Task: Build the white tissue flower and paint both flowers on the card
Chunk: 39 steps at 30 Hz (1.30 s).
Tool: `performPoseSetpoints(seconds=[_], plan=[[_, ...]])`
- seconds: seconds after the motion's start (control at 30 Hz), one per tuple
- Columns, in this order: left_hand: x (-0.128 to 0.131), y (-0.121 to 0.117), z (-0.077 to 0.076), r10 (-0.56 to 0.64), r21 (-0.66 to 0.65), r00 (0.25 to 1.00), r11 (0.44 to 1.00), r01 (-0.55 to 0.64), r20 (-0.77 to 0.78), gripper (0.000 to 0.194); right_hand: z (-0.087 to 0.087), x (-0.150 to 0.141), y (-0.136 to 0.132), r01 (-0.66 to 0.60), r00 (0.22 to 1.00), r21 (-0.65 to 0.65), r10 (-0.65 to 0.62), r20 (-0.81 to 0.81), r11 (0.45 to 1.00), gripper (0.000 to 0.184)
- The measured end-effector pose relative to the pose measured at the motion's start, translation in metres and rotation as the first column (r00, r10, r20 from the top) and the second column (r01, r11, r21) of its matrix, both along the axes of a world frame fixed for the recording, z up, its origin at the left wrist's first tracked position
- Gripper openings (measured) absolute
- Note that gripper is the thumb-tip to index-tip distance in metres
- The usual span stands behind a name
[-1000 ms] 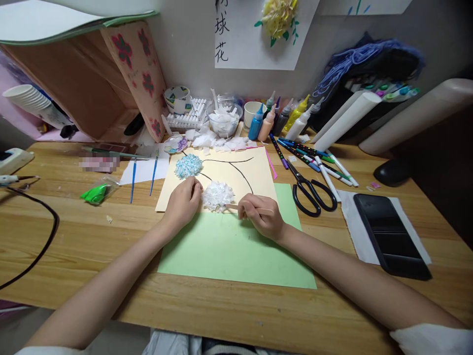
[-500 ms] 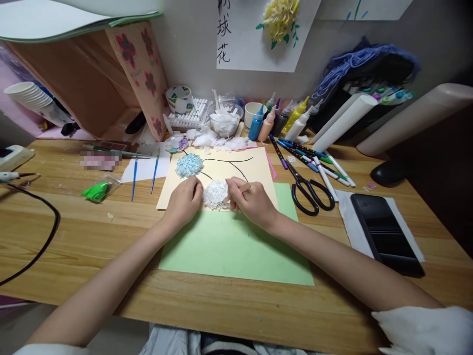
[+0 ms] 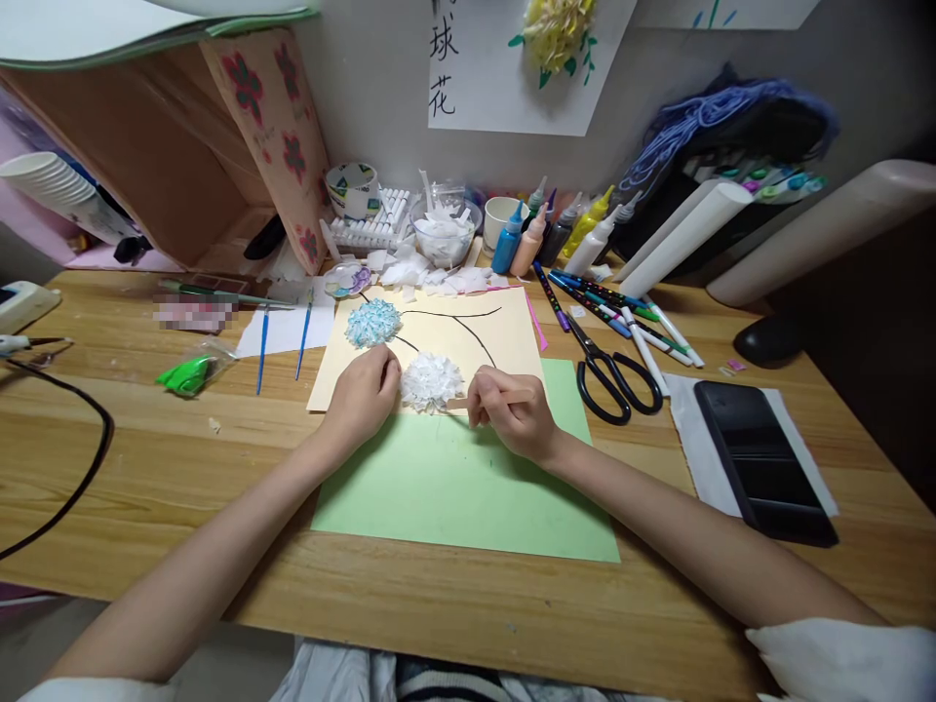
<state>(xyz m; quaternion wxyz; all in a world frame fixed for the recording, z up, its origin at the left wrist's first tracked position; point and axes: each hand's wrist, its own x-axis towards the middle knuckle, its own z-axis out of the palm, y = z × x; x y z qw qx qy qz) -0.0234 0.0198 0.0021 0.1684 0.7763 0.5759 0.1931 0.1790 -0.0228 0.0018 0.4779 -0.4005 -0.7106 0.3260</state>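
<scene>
A white paper-petal flower (image 3: 432,381) lies at the near edge of a cream sheet (image 3: 468,341). My left hand (image 3: 368,388) rests on the sheet just left of the flower, fingers curled in and their tips hidden. My right hand (image 3: 514,409) is closed on a slim pale stick (image 3: 522,396), whose tip points left toward the flower's lower right edge. Whether the tip touches the petals, I cannot tell. Farther left on the sheet sits a blue-and-white flower (image 3: 372,323), with drawn dark stems near it. Under the cream sheet lies a green sheet (image 3: 468,497).
Black-handled scissors (image 3: 612,380) and several markers (image 3: 614,312) lie to the right, beyond them a dark phone-like slab (image 3: 764,458). Paint bottles (image 3: 507,244) and a bowl of white paper strips (image 3: 443,234) stand behind. Two blue brushes (image 3: 263,351) lie left.
My right hand has moved right and slightly toward me with the stick, uncovering the white flower's right side. My left hand stays beside the flower.
</scene>
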Motion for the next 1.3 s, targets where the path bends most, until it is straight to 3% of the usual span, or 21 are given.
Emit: performPoseSetpoints(seconds=[0.33,0.6,0.87,1.0,1.13,1.3], plan=[[-0.001,0.000,-0.001,-0.005,0.007,1.000,1.000,0.005,-0.009,0.017,-0.006,-0.002,0.002,0.041,0.999,-0.054,-0.042,-0.011,0.998,0.041],[0.000,-0.001,0.000,-0.009,0.013,1.000,1.000,0.009,-0.021,0.018,0.001,-0.008,0.005,0.081,0.993,-0.025,-0.078,0.094,0.996,0.040],[0.001,-0.001,0.000,-0.018,0.026,0.999,0.999,0.019,-0.034,0.017,0.009,-0.016,0.014,0.119,0.993,-0.176,-0.117,0.021,0.977,0.042],[0.001,-0.001,0.000,-0.022,0.028,0.999,0.999,0.023,-0.034,0.017,0.002,-0.008,0.005,0.090,0.995,0.017,-0.090,0.040,0.996,0.045],[0.001,-0.001,0.000,-0.023,0.029,0.999,0.999,0.024,-0.036,0.018,-0.006,0.000,0.000,0.031,0.977,0.289,-0.090,0.194,0.957,0.047],[0.001,-0.001,0.000,-0.023,0.025,0.999,0.999,0.024,-0.043,0.017,-0.012,0.001,0.005,-0.043,0.966,0.403,-0.065,0.250,0.914,0.043]])
